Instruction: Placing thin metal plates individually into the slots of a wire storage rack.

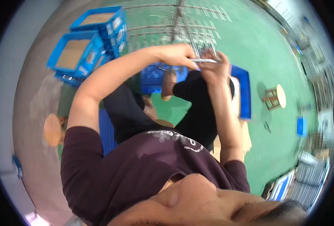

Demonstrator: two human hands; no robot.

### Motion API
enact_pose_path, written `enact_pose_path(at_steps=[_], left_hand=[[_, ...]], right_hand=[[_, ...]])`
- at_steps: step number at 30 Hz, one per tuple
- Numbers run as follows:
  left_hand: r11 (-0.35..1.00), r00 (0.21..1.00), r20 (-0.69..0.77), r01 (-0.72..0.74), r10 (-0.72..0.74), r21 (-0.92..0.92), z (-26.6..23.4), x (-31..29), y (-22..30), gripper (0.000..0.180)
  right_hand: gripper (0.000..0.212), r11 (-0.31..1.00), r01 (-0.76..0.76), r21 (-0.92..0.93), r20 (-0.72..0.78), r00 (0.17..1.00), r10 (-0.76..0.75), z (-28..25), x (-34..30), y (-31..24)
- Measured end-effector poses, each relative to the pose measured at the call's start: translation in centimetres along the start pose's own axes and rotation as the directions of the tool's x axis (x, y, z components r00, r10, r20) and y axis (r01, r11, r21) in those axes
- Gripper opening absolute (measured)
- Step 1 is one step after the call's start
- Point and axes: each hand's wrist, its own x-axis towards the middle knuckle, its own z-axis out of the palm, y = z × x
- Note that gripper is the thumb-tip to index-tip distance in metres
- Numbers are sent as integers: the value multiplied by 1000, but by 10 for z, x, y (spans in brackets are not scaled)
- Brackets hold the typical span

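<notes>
Both my hands are raised in front of me, over my knees. My left hand (180, 55) has its fingers closed on one end of a thin shiny metal piece (205, 60). Around the other end curl the fingers of my right hand (217, 69), partly blurred by motion. Just beyond them stands a metal rack (178, 22) with rows of thin prongs. Whether the metal piece touches the rack I cannot tell. Some small detail between my fingers is hidden.
Stacked blue crates (71, 56) with brown tops stand at the far left. A blue crate (148, 81) is under the rack by my feet. To my right sits a blue bin (244, 94). Round wooden stools stand at right (276, 98) and left (53, 130).
</notes>
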Motion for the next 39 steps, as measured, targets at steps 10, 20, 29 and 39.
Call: enact_pose_path(at_steps=[10, 20, 29, 39], left_hand=[[770, 972, -188, 10, 142, 638, 32, 3, 15, 28], [853, 972, -137, -94, 190, 514, 26, -14, 0, 33], [821, 952, -170, -122, 257, 558, 32, -16, -7, 33], [916, 868, -349, -246, 354, 318, 59, 2, -23, 34]], right_hand=[[33, 942, -72, 328, 195, 981, 8, 36, -30, -1], [43, 959, 172, 224, -132, 981, -145, 63, -48, 20], [42, 965, 220, 144, -239, 954, -182, 66, -48, 23], [39, 939, 310, -149, -26, 948, -317, 65, -41, 6]])
